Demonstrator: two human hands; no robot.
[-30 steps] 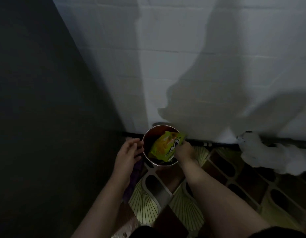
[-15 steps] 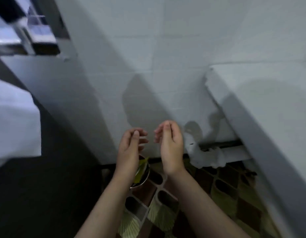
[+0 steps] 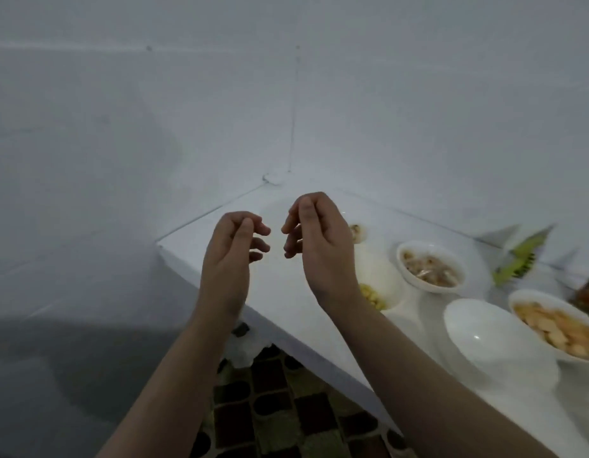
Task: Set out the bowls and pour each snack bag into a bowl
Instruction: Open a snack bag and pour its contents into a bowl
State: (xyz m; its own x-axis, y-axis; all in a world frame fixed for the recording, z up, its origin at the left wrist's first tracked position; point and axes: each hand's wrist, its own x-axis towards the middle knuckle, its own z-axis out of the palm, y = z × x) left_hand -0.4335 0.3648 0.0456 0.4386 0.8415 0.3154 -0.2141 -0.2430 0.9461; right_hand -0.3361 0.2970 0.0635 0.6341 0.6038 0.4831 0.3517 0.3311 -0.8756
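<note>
The left hand (image 3: pixel 227 256) hangs over the counter's (image 3: pixel 286 292) left edge, fingers loosely curled, holding nothing. Just beside it, not touching, the right hand (image 3: pixel 323 249) hovers above bare counter near the back corner, equally slack and empty. Rightward stand white bowls: a yellow-snack bowl (image 3: pixel 382 289) partly hidden by the wrist, a brown-snack bowl (image 3: pixel 430 266), an empty bowl (image 3: pixel 494 338), an orange-snack bowl (image 3: pixel 557 328). A green snack bag (image 3: pixel 518 259) lies by the wall.

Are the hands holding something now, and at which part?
Nothing is held. The left hand and right hand hang with loosely curled fingers, no grip, above the counter.
</note>
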